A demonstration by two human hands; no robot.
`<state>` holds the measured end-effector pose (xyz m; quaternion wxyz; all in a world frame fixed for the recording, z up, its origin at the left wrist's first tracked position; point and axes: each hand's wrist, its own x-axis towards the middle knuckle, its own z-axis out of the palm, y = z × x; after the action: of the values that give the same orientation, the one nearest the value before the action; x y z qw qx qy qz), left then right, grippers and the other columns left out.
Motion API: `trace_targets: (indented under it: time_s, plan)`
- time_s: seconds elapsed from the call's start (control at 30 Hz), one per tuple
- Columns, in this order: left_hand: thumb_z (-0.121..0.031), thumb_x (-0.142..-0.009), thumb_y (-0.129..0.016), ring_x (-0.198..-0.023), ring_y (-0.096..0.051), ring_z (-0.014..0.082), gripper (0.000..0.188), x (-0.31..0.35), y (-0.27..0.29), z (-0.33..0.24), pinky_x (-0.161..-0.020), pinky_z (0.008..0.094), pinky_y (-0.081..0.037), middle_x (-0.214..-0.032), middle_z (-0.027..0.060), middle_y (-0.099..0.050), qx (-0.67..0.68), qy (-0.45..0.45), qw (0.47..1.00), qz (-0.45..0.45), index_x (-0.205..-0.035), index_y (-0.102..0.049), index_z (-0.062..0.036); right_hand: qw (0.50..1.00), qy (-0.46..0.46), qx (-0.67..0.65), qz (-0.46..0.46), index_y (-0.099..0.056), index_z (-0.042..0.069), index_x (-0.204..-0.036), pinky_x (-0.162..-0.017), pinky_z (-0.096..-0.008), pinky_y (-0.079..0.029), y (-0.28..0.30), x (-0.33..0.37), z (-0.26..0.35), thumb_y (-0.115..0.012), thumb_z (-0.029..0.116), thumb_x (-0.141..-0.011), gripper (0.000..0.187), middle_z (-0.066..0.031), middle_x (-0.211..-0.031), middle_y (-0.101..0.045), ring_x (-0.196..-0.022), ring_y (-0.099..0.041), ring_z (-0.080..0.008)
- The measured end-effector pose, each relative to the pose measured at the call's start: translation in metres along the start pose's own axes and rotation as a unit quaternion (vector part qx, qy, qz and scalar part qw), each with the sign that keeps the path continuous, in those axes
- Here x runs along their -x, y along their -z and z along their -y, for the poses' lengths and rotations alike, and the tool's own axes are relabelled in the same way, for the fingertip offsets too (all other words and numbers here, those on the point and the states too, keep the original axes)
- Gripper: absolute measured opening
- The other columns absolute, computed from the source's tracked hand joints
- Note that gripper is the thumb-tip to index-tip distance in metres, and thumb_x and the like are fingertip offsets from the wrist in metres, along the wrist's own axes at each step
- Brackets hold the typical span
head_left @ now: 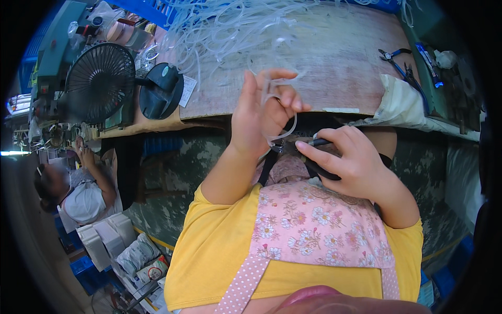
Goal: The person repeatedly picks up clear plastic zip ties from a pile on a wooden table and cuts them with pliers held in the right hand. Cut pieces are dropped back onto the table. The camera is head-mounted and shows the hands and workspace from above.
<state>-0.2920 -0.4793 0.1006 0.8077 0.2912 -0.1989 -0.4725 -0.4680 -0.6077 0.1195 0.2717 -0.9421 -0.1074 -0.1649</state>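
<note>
My left hand [269, 107] is raised over the table's near edge, its fingers curled round a thin, clear plastic piece with bent, looping strips [294, 125]. My right hand [353, 159] grips a pair of cutting pliers [323, 171] with dark handles. The metal jaws point left and lie by the lower end of the plastic piece, below my left hand. Whether the jaws touch the plastic, I cannot tell. Across the table's far side spreads a tangled heap of similar clear plastic strips [219, 36].
A black fan [99, 81] and its dark base [161, 94] occupy the table's left. Two more pliers [407, 69] rest at the right, near a white cloth [398, 102] draped over the edge. A blue crate [149, 11] stands at the back. Another person [86, 196] sits at far left.
</note>
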Motion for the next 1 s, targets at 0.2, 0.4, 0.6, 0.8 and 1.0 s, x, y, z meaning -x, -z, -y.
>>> trace_targets:
  time_s: [0.2, 0.4, 0.6, 0.8, 1.0]
  plan:
    - [-0.075, -0.087, -0.033, -0.117, -0.050, 0.0361, 0.097, 0.012, 0.023, 0.021, -0.103, 0.0469, -0.037, -0.132, 0.0232, -0.042, -0.437, -0.065, 0.897, -0.023, -0.151, -0.016, -0.0044, 0.954, -0.032, -0.296, 0.038, -0.058, 0.002, -0.128, -0.076, -0.0331, -0.050, 0.011, 0.016, -0.020, -0.074, 0.008, -0.064, 0.066, -0.0158, -0.109, -0.059, -0.088, -0.061, -0.0275]
    - [-0.042, -0.091, -0.061, -0.107, -0.053, 0.0291, 0.087, 0.007, 0.026, 0.050, -0.092, 0.0410, -0.043, -0.142, 0.0231, -0.031, -0.598, -0.468, 0.650, 0.033, -0.151, -0.008, -0.0067, 0.660, -0.107, -0.744, 0.010, -0.039, -0.002, -0.143, -0.072, -0.0264, -0.046, -0.001, 0.019, -0.008, -0.070, 0.024, -0.074, 0.081, -0.0096, -0.114, -0.058, -0.082, -0.057, -0.0146]
    - [-0.013, -0.081, -0.050, -0.078, -0.049, 0.0141, 0.076, 0.003, 0.000, 0.025, -0.072, 0.0284, -0.041, -0.120, 0.0123, -0.051, 0.021, -0.222, 0.973, -0.057, -0.151, -0.024, -0.0089, 0.956, -0.089, -0.228, -0.163, -0.048, 0.005, -0.138, -0.079, -0.0319, -0.045, 0.001, 0.018, -0.003, -0.072, 0.014, -0.067, 0.075, -0.0149, -0.118, -0.053, -0.097, -0.054, -0.0241]
    - [-0.015, -0.073, -0.051, -0.075, -0.047, 0.0145, 0.077, 0.000, -0.009, 0.012, -0.076, 0.0296, -0.041, -0.109, 0.0092, -0.051, 0.096, -0.193, 0.976, -0.033, -0.148, -0.034, -0.0115, 0.995, -0.080, 0.018, -0.050, -0.060, 0.015, -0.127, -0.078, -0.0398, -0.046, -0.009, 0.015, 0.006, -0.076, 0.012, -0.062, 0.067, -0.0142, -0.110, -0.053, -0.089, -0.056, -0.0302]
    - [-0.015, -0.072, -0.051, -0.071, -0.047, 0.0141, 0.079, 0.003, -0.011, 0.014, -0.075, 0.0296, -0.042, -0.106, 0.0096, -0.050, 0.093, -0.206, 0.974, -0.033, -0.149, -0.033, -0.0127, 0.994, -0.083, 0.016, -0.069, -0.061, 0.015, -0.126, -0.071, -0.0391, -0.047, -0.005, 0.017, 0.011, -0.076, 0.010, -0.061, 0.067, -0.0134, -0.107, -0.054, -0.081, -0.056, -0.0291]
